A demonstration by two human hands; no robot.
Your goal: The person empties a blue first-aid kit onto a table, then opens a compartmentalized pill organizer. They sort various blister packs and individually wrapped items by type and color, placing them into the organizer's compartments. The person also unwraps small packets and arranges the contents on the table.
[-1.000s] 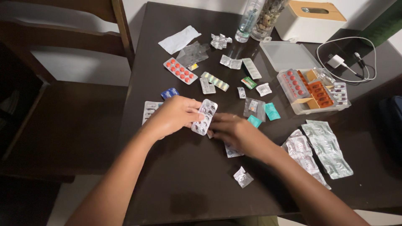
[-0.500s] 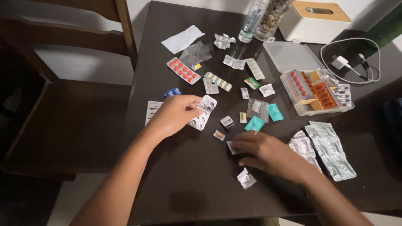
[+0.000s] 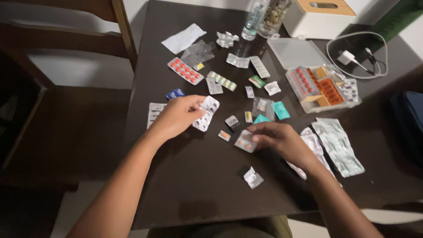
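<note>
Left hand (image 3: pixel 178 117) pinches a white pill strip (image 3: pixel 205 113), table (image 3: pixel 198 194) centre. Right hand (image 3: pixel 277 139), at its 4 o'clock, fingers curled on a small pill pack (image 3: pixel 245 142). Clear pill box (image 3: pixel 324 88) at 2 o'clock.

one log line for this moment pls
left hand: holds white blister strip | right hand: fingers on small blister piece | dark table

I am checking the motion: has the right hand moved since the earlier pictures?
Yes. The right hand has moved away from the left hand and its white blister pack, toward the person, and now touches a small pack.
</note>
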